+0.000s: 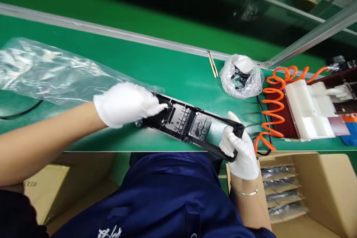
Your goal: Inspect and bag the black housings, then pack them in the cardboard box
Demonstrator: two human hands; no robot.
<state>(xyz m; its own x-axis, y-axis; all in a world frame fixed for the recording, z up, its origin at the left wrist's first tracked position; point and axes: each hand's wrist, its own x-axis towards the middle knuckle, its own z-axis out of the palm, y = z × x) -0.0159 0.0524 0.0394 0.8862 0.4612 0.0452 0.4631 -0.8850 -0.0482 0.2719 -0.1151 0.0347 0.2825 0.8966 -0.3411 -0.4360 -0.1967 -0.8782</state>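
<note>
A long black plastic housing (pixel 182 136) lies slanted near the bench's front edge, its ribbed inside facing up. Printed or cut-out plates show in its middle, and its right end is an open frame. My right hand (pixel 241 148), in a white glove, grips that right end with the fingers curled round the rim. Over the left end of the housing is my left hand (pixel 131 104), also gloved, its fingers pressed together and their tips just above the inside. Whatever is between those fingertips is hidden. A clear plastic bag (pixel 69 72) stretches out behind the left hand.
A clear bag of small black parts (pixel 242 76) and tweezers (pixel 212 64) lie towards the bench's back. An orange coiled hose (pixel 273 108) runs beside a white fixture (pixel 309 109) on the right. Below the bench stand a partitioned carton (pixel 309 189) and another carton (pixel 83 193).
</note>
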